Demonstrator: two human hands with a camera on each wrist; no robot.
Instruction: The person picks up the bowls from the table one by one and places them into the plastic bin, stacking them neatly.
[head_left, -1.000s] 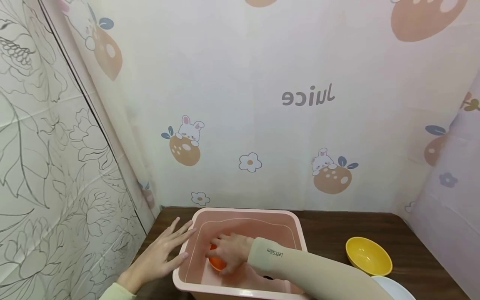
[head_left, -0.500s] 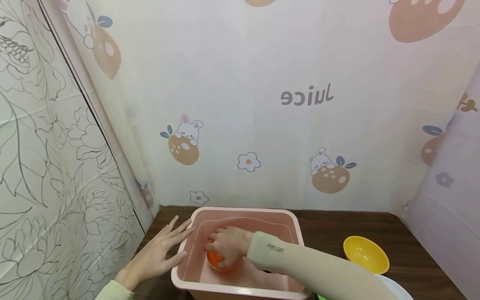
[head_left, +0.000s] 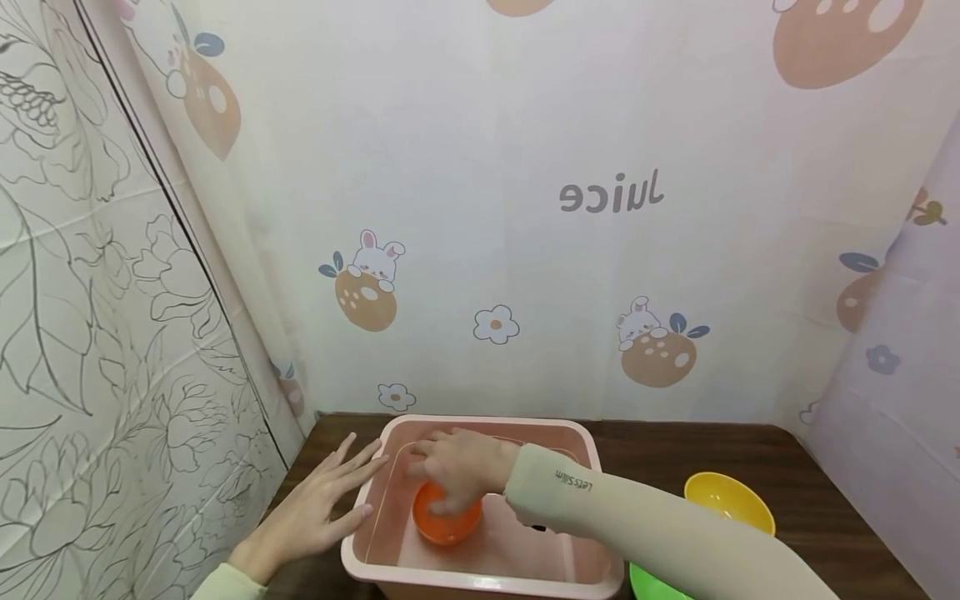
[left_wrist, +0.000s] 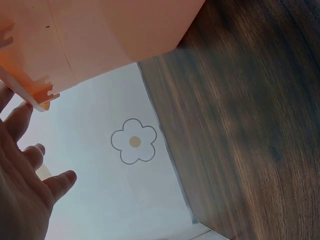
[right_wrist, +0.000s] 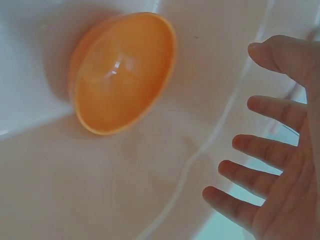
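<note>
An orange bowl [head_left: 447, 527] rests inside a pink plastic tub [head_left: 480, 581], toward its left side. Above the bowl is my right hand [head_left: 461, 467]; in the right wrist view its fingers are spread and apart from the bowl [right_wrist: 122, 75]. At the tub's left rim, my left hand [head_left: 318, 508] has its fingers extended, with fingertips against the rim. The left wrist view shows that hand [left_wrist: 25, 170] beside the tub's outer wall [left_wrist: 115, 35].
On the dark wooden table [head_left: 675, 450], a yellow bowl [head_left: 731, 497] stands to the right, partly behind the right sleeve. Part of a green bowl-like thing [head_left: 652, 583] shows beside the tub. A patterned curtain [head_left: 525, 208] hangs behind the table.
My right hand has let go of the orange bowl and risen up and away from it, leaving it in the tub. My left hand stays at the rim.
</note>
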